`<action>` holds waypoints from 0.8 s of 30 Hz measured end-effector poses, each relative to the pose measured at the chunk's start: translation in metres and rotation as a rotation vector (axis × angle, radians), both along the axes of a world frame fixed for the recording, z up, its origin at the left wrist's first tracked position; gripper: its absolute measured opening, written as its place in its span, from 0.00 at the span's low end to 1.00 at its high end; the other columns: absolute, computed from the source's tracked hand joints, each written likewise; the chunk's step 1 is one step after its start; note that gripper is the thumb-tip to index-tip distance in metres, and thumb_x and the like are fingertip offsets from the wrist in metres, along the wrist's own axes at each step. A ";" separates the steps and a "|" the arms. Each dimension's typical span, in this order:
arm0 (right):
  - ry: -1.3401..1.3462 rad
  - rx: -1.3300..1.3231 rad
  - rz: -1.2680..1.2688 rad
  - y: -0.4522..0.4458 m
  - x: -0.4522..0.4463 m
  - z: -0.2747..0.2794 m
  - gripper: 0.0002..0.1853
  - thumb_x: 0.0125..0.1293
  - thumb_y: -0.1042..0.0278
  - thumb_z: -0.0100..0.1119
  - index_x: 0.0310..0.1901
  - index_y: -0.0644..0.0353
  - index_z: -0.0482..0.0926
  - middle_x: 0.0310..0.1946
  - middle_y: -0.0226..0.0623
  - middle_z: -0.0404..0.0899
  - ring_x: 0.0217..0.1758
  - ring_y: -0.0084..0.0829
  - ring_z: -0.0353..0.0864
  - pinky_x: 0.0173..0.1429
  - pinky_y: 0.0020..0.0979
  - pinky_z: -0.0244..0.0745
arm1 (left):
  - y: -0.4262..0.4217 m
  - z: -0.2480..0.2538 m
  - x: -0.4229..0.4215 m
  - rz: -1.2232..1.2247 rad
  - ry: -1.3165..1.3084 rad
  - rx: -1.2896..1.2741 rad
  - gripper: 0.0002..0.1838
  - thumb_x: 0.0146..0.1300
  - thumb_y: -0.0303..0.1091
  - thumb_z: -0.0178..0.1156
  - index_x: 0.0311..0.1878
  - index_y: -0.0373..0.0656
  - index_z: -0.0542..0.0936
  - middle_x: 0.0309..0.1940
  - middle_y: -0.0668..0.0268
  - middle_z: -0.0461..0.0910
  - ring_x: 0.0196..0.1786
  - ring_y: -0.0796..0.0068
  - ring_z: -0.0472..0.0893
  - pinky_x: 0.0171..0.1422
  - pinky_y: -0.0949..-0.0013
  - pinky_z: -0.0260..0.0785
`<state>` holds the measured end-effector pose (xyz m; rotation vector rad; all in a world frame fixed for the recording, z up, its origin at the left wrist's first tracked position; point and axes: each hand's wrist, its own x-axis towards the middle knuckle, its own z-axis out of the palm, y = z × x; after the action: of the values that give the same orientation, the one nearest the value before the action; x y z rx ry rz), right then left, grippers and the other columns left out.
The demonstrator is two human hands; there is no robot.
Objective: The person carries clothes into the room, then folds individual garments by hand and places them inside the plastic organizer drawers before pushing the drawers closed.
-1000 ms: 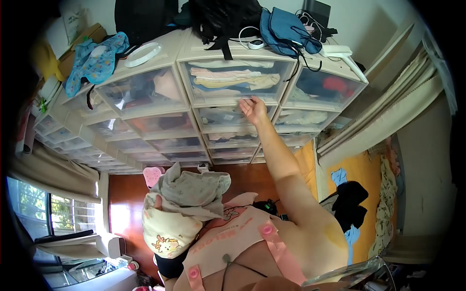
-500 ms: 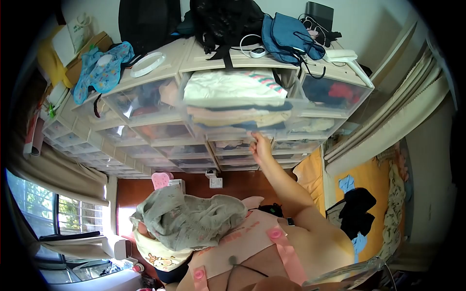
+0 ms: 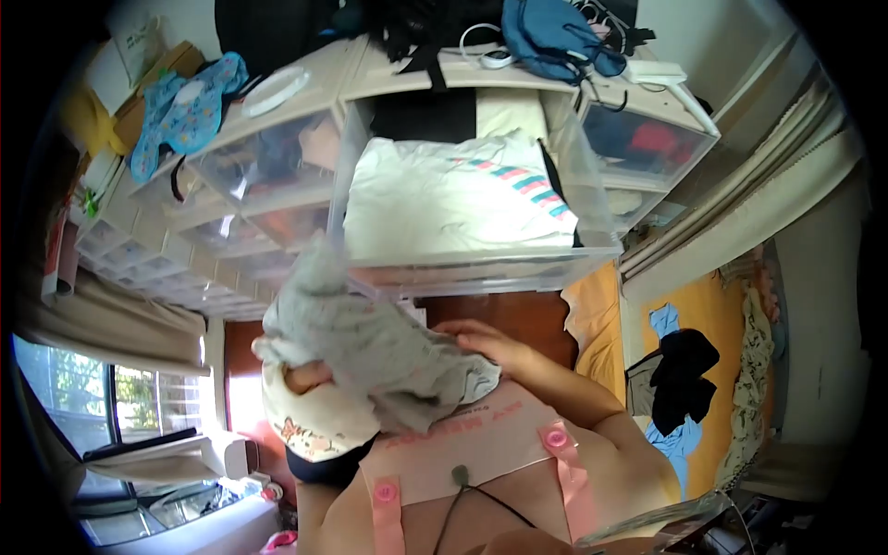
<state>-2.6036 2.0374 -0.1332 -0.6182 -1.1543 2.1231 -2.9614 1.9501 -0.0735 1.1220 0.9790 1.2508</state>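
A rumpled grey garment hangs in front of my chest. My left hand is bunched at its left side, mostly covered by cloth, and holds it. A cream printed garment drapes over the left forearm, with a dark navy cloth under it. At the grey garment's right edge, my right hand has its fingers stretched out, touching or very near the cloth. Ahead, a clear drawer stands pulled out. In it lies a folded white shirt with pink and teal stripes, with black cloth behind.
Other clear drawers flank the open one. On the cabinet top lie a blue bag, a white ring and a blue patterned bib. Curtains hang at the right, beside dark clothes on an orange surface.
The drawer has come out toward me, exposing its contents. My right hand has left the drawer front and moved down to the grey garment, which is now lifted higher at the left.
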 end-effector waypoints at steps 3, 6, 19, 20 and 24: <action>0.125 -0.117 -0.054 0.008 0.009 0.028 0.09 0.77 0.70 0.61 0.52 0.64 0.82 0.47 0.27 0.83 0.51 0.17 0.79 0.56 0.23 0.74 | -0.016 0.004 -0.014 0.044 0.037 -0.053 0.16 0.67 0.22 0.65 0.55 0.42 0.74 0.52 0.62 0.80 0.50 0.74 0.82 0.52 0.70 0.77; -0.173 0.271 -0.318 0.008 0.038 0.067 0.06 0.77 0.71 0.60 0.51 0.62 0.81 0.42 0.22 0.82 0.45 0.13 0.77 0.50 0.20 0.73 | -0.026 -0.003 -0.025 0.044 0.046 -0.063 0.16 0.67 0.22 0.65 0.55 0.42 0.74 0.52 0.62 0.80 0.51 0.74 0.82 0.52 0.70 0.77; -0.482 0.916 -0.428 -0.005 0.060 0.229 0.08 0.72 0.76 0.63 0.50 0.65 0.84 0.44 0.31 0.87 0.46 0.20 0.82 0.52 0.25 0.76 | 0.088 0.000 -0.006 0.343 0.021 0.417 0.27 0.60 0.15 0.67 0.60 0.43 0.71 0.58 0.60 0.76 0.54 0.74 0.80 0.56 0.69 0.76; -0.473 0.890 -0.375 -0.005 0.053 0.235 0.08 0.72 0.76 0.64 0.50 0.66 0.84 0.43 0.33 0.88 0.46 0.22 0.83 0.52 0.26 0.77 | 0.085 0.007 -0.010 0.421 0.118 0.388 0.34 0.54 0.17 0.70 0.64 0.45 0.68 0.62 0.60 0.73 0.57 0.73 0.78 0.60 0.65 0.74; -0.547 0.941 -0.147 -0.008 0.020 0.244 0.10 0.68 0.76 0.66 0.49 0.67 0.84 0.41 0.41 0.87 0.44 0.35 0.86 0.50 0.35 0.80 | 0.059 0.055 0.043 0.040 0.388 0.522 0.34 0.55 0.27 0.75 0.65 0.44 0.71 0.60 0.60 0.76 0.58 0.69 0.79 0.62 0.64 0.73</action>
<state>-2.5837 2.0292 0.1111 -0.7856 -2.1077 1.0758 -2.9187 2.0087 -0.0187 1.8095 0.9833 1.3924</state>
